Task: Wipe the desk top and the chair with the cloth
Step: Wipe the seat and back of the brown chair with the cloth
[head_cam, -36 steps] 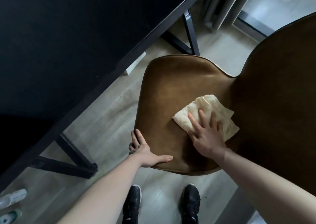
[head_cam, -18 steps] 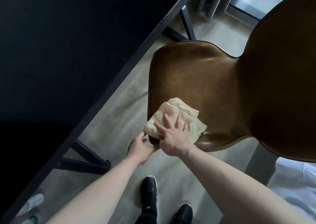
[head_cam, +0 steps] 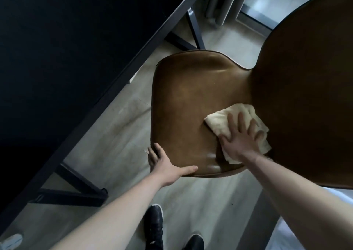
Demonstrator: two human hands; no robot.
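A brown leather chair (head_cam: 191, 96) stands beside the black desk (head_cam: 66, 39); its seat faces me and its backrest (head_cam: 309, 96) rises at the right. A folded cream cloth (head_cam: 225, 121) lies on the seat's right part, close to the backrest. My right hand (head_cam: 240, 137) presses flat on the cloth with fingers spread. My left hand (head_cam: 166, 163) grips the seat's near left corner, thumb on top and fingers curled under the edge.
The desk's dark legs (head_cam: 76, 188) stand on the pale wood floor (head_cam: 107, 135) at left and behind the chair. My two black shoes (head_cam: 154, 226) are at the bottom. Grey curtains (head_cam: 223, 1) hang at the top. A white object (head_cam: 11, 241) lies at the bottom left.
My right hand slid the cloth from the seat's near left corner across to the right, next to the backrest. My left hand kept hold of the seat's corner.
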